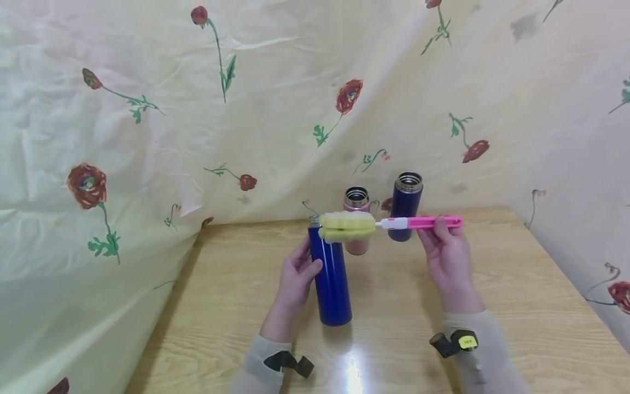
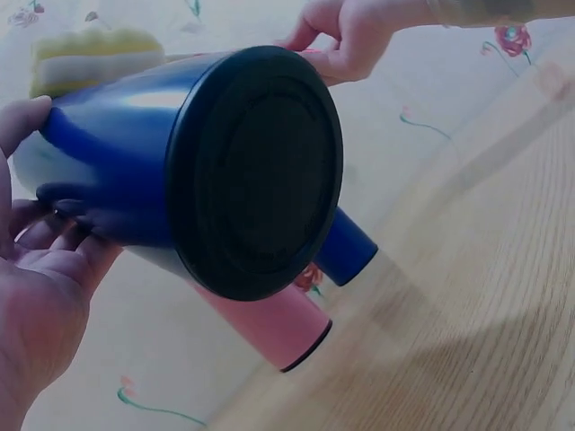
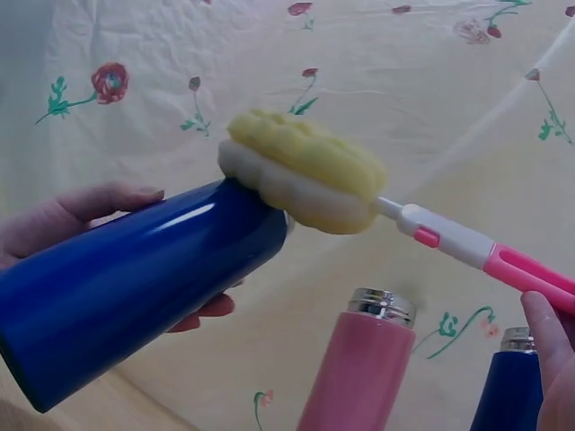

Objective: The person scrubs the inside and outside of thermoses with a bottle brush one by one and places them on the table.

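My left hand point(image 1: 296, 275) grips a tall blue bottle point(image 1: 331, 279) near its upper part, thumb across the front. The bottle is tilted and its dark base point(image 2: 260, 171) faces the left wrist view. My right hand point(image 1: 449, 254) pinches the pink handle point(image 1: 428, 222) of a bottle brush, held level. Its yellow and white sponge head point(image 3: 301, 171) overlaps the top of the blue bottle in the right wrist view, hiding most of the bottle's mouth. In the head view the sponge also covers part of a pink bottle behind it.
Behind the brush stand an uncapped pink bottle point(image 3: 359, 368) and an uncapped dark blue bottle point(image 1: 406, 200), side by side at the back of the wooden table point(image 1: 236, 284). A cream cloth with red flowers point(image 1: 275, 109) hangs behind and to the left.
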